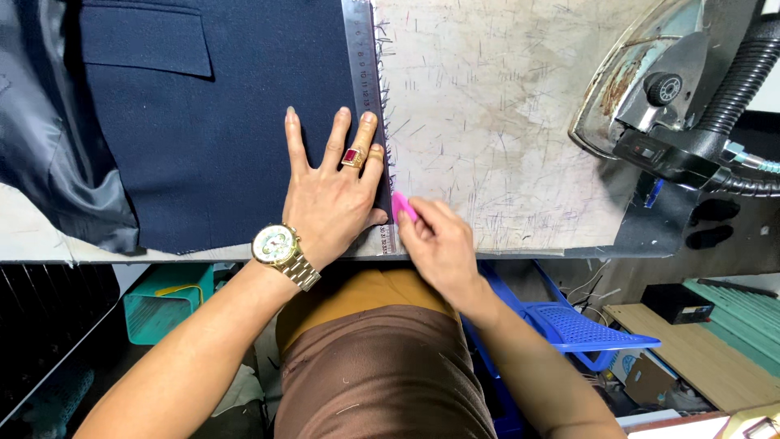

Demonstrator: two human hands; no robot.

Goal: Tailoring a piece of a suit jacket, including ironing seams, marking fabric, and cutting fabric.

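- Closest to the camera, bottom centre: the person's lap in brown trousers (382, 374) with an ochre shirt hem, both forearms reaching up from there to the table edge.
- Left hand (329, 191), with a gold wristwatch (276, 245) and a red-stoned gold ring (353, 157), lies flat with fingers spread, holding nothing, just pressing the long steel ruler (363, 73) onto the dark navy woven jacket panel (227, 138).
- Right hand (439, 244) pinches a small pink piece of tailor's chalk (404, 206) between thumb and fingertips, tip right at the ruler's right side, low centre of the frame.
- How far along, my guess: chalk sits at the near end of the ruler and I can't make out any line on the fabric, so the marking looks barely started, or the mark is too faint to see.
- The frayed right edge of the fabric runs just beside the ruler, threads poking out onto the scuffed whitish table top (504, 122).
- Room to move: bare board stretches right of the ruler up to the top of the frame, so the chalk hand has an open lane along it.
- Upper right, well apart from the hands: a worn steam iron (650, 97) with a black ribbed hose (743, 73), standing on end.
- The table's front edge is right under both wrists; lower right, a blue plastic stool (577, 325) sits under it.
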